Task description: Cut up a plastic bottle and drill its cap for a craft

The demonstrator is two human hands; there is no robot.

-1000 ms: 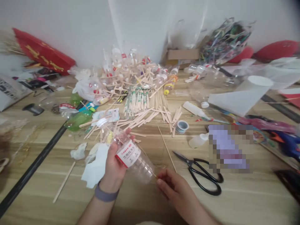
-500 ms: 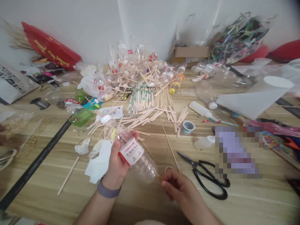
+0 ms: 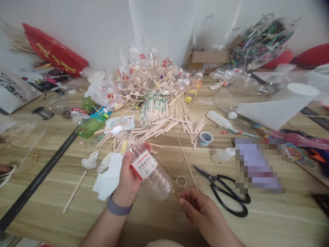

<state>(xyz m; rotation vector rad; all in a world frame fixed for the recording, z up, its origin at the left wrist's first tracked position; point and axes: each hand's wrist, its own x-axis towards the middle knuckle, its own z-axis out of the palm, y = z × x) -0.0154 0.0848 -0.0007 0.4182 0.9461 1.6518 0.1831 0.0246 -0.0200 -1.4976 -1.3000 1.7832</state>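
Observation:
A clear plastic bottle (image 3: 161,180) with a white cap and a red-and-white label lies tilted in my left hand (image 3: 128,175), whose fingers wrap round its middle. Its base points down to the right, toward me. My right hand (image 3: 196,207) pinches a thin wooden stick (image 3: 175,194) at the base of the bottle; whether the tip goes inside is too small to tell. Just beyond that hand, a small ring (image 3: 181,181) and a long thin skewer (image 3: 187,161) lie on the table. Black-handled scissors (image 3: 221,188) rest to the right.
Flat wooden sticks (image 3: 164,127) are spread ahead, before a heap of bottles and stick crosses (image 3: 149,75). A tape roll (image 3: 205,138), a white glue bottle (image 3: 221,120) and a white paper cone (image 3: 277,106) are on the right. Paper scraps (image 3: 108,180) lie left.
My right hand has shifted slightly to the right, and more of the small ring beyond it shows. The bottle stays nearly where it was in my left hand.

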